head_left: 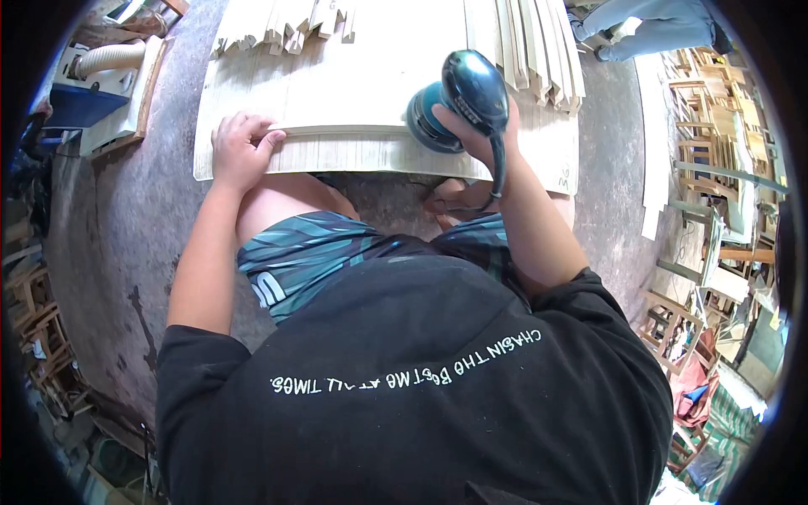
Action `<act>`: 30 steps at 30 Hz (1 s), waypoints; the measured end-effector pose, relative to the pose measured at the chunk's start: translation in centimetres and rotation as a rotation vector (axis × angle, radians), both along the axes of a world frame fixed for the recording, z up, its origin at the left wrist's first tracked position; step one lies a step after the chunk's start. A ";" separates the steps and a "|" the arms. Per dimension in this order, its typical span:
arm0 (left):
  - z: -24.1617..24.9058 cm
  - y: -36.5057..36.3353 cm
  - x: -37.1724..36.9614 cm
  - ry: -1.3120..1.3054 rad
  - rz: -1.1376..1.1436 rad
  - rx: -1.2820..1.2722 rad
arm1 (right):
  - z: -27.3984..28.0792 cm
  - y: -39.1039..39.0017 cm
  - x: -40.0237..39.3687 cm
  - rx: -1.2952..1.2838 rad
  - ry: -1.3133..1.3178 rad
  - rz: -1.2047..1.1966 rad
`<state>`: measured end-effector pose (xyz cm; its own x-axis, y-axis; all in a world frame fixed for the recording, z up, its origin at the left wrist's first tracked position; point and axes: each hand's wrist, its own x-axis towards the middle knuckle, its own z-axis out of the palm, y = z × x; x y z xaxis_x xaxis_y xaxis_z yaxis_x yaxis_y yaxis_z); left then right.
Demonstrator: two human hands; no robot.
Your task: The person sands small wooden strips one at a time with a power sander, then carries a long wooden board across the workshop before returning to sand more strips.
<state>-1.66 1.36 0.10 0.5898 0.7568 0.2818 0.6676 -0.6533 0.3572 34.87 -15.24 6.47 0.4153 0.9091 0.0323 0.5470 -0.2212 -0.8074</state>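
My right hand (481, 135) is wrapped around a teal and black orbital sander (473, 84), with its cord hanging down past my wrist. The sander's round pad rests on the right part of a thin wooden strip (345, 130), hiding that end. At the strip's left end, my left hand (242, 150) grips it between thumb and curled fingers. The strip lies along the near side of a pale wooden board (337, 157), which serves as the work surface in front of my knees.
Several wooden strips lie at the board's far left (290, 25), and a stack of longer strips (539, 55) lies at the right. A machine with a ribbed hose (109, 59) stands left. Wooden frames (715, 160) crowd the right. Another person's legs (648, 25) show at the upper right.
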 end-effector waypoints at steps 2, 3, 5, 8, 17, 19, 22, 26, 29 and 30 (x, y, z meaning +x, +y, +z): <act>-0.2 0.2 0.0 -0.024 -0.031 0.044 | 0.0 0.6 -0.9 0.078 0.037 0.012; -0.2 0.3 0.0 -0.021 -0.028 0.033 | -0.1 0.9 -1.2 0.094 0.018 0.036; -0.2 0.2 -0.1 -0.012 -0.017 0.012 | -0.6 1.8 -2.1 0.041 -0.036 0.095; 0.1 0.0 0.2 -0.025 -0.026 0.032 | -1.6 3.1 -4.5 0.171 0.074 0.195; -1.2 0.8 -0.2 0.018 -0.022 0.005 | -2.5 7.4 -10.6 0.440 0.085 0.351; -1.1 0.7 -0.1 0.007 -0.019 0.006 | -2.1 7.0 -9.9 0.382 0.110 0.330; -1.0 0.6 0.0 -0.018 -0.023 0.012 | -2.4 5.7 -8.0 0.381 0.139 0.273; -1.6 0.9 -0.3 -0.074 -0.051 0.033 | -2.0 2.5 -4.3 0.239 0.097 0.171; -0.9 0.6 -0.1 -0.052 -0.030 0.019 | -1.2 0.1 -1.2 0.148 0.004 0.101; -0.9 0.5 -0.1 -0.052 -0.026 0.010 | -0.7 -0.7 -0.4 0.106 -0.005 0.066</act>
<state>-1.73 1.89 -0.77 0.5938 0.7380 0.3205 0.6307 -0.6743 0.3841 34.48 -15.98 5.76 0.3543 0.9259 0.1312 0.5614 -0.0983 -0.8217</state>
